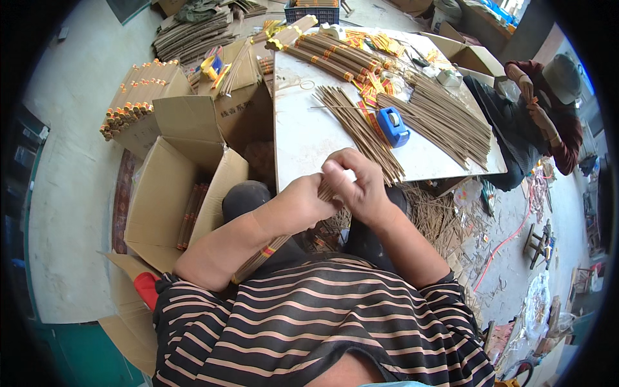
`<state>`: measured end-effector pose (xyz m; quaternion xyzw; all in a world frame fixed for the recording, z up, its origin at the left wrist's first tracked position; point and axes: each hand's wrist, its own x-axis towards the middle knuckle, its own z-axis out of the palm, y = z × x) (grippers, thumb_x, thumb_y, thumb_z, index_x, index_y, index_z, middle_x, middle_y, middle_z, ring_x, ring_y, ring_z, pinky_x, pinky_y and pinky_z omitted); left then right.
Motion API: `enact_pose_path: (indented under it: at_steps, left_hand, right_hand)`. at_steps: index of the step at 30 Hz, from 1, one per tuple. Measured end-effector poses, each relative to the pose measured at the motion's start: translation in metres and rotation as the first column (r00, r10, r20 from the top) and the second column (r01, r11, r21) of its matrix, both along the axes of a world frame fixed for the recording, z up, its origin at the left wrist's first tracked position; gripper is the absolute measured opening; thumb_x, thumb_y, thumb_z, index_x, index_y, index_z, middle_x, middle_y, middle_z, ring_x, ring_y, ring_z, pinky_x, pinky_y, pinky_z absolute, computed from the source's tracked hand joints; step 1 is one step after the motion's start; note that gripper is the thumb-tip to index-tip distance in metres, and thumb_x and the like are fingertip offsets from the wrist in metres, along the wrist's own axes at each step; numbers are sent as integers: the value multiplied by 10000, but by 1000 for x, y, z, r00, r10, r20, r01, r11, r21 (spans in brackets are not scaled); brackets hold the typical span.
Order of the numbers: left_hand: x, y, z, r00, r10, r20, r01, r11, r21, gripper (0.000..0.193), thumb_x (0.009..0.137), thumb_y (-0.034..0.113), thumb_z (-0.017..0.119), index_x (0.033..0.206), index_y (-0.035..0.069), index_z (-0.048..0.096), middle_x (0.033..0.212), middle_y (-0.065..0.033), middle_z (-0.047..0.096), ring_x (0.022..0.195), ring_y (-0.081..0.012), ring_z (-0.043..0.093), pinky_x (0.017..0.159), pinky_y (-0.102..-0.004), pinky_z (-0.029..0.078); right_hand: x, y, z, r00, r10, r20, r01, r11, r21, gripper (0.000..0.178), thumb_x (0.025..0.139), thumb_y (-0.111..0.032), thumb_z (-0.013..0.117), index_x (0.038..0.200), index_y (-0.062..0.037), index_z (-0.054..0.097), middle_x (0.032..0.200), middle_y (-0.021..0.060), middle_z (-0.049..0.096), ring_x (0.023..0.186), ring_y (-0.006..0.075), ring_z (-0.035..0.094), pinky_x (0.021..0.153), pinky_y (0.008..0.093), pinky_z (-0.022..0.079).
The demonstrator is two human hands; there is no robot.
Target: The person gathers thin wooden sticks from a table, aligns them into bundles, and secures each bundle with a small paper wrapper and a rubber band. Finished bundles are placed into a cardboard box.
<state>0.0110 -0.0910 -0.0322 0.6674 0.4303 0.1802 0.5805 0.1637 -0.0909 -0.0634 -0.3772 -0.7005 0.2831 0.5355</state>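
Observation:
A bundle of brown incense sticks (260, 259) slants up from under my left forearm, with a red and yellow paper band near its lower end. My left hand (304, 205) is closed around its upper part. Against it, my right hand (362, 187) curls its fingers over the bundle's top end, thumb on top; a small white patch shows between its fingers, too hidden to name. Just beyond my hands, on the white table (293, 151), lie loose incense sticks (361, 132) and a blue tape dispenser (393, 126).
More loose sticks (445, 119) and banded bundles (335, 55) cover the table's far part. An open cardboard box (158, 193) stands at my left, near stacked bundles (132, 116). A co-worker (548, 109) sits at the right, holding sticks. Scattered sticks (429, 226) litter the floor.

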Motion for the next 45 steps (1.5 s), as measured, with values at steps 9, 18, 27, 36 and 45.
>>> enact_pose_path:
  at_steps: [9,18,27,36,45]
  left_hand:
    - [-28,25,-55,945,251,210,-92,820,-566,216,805,127,652,770,57,450,538,-6,427,386,-84,394,350,-236,343]
    - [-34,47,-80,932,272,241,-45,744,-666,200,794,96,659,764,52,466,541,-3,447,391,-72,420,346,-224,347]
    - [-34,59,-91,932,232,277,18,734,-679,196,801,97,658,800,26,475,578,-3,458,403,-64,417,347,-215,358]
    - [-35,64,-101,925,253,282,23,705,-708,184,812,110,648,839,11,495,576,-14,466,393,-64,401,341,-211,330]
    - [-34,68,-103,923,247,295,45,692,-720,175,814,108,641,877,18,504,580,-7,470,392,-65,399,339,-212,320]
  right_hand:
    - [94,109,-79,663,-400,633,569,819,-79,181,830,-143,552,911,4,617,783,195,632,731,312,628,656,391,471]
    - [102,137,-108,401,-412,818,682,730,33,200,836,-186,514,837,3,579,899,218,613,871,377,590,782,448,459]
    - [81,174,-97,258,-205,944,774,628,-75,335,809,-333,598,925,-19,625,1022,177,608,952,328,591,815,405,465]
    - [91,193,-112,451,-430,782,661,750,32,211,792,-200,569,877,-15,624,955,199,614,908,351,587,800,422,463]
    - [84,249,-101,318,-385,866,708,704,52,186,774,-166,514,837,-29,623,914,208,631,880,360,597,793,435,457]
